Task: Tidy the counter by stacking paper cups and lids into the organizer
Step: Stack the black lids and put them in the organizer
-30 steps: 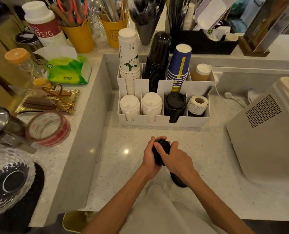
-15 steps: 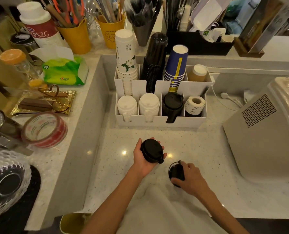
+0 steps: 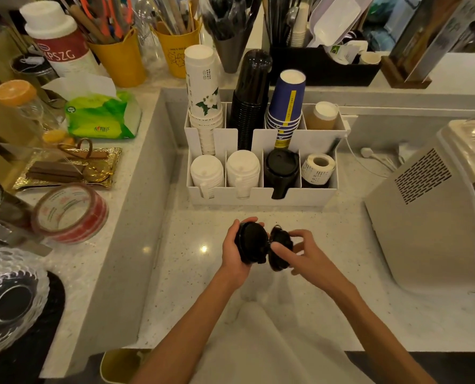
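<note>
Both hands are up over the counter, just in front of the white organizer. Left hand is wrapped round a stack of black lids. Right hand pinches a single black lid w/ thumb and fingers, its edge touching the stack. In the organizer: front row has two white lid stacks, more black lids and a label roll; cup stacks stand behind.

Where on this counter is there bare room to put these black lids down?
Bare counter lies between the organizer and both hands, and between the right hand and the white machine. The raised ledge on the left is crowded.
</note>
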